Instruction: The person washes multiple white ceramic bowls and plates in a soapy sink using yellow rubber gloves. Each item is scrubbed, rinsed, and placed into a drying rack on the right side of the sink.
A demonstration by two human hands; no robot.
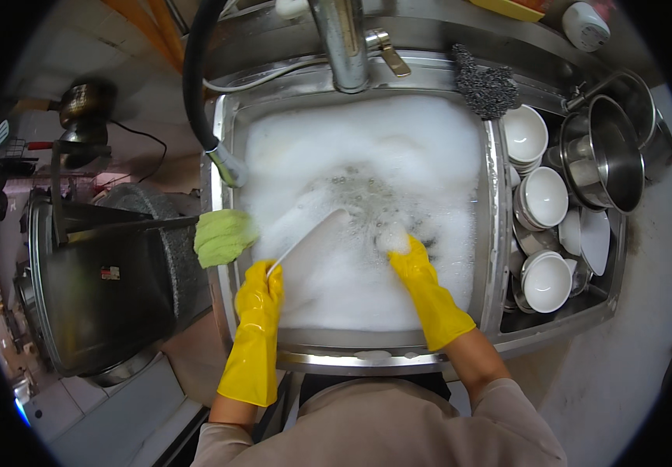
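Observation:
My left hand (260,298), in a yellow rubber glove, grips the near end of a flat white dish (312,236), possibly a plate. The dish is tilted, one thin edge uppermost, and suds hide its lower part. My right hand (420,280), gloved the same way, reaches into the sink right of the dish. A clump of foam covers its fingertips, so whether they hold anything is hidden. White soap suds (359,140) fill the stainless-steel sink (365,338), thinning to cloudy water between the hands.
A green cloth (223,236) hangs over the left rim near a black hose spout (228,166). The steel faucet (342,46) rises behind. A dark scouring pad (485,82) rests on the divider. Stacked white bowls (546,195) and steel pots (619,154) occupy the right basin.

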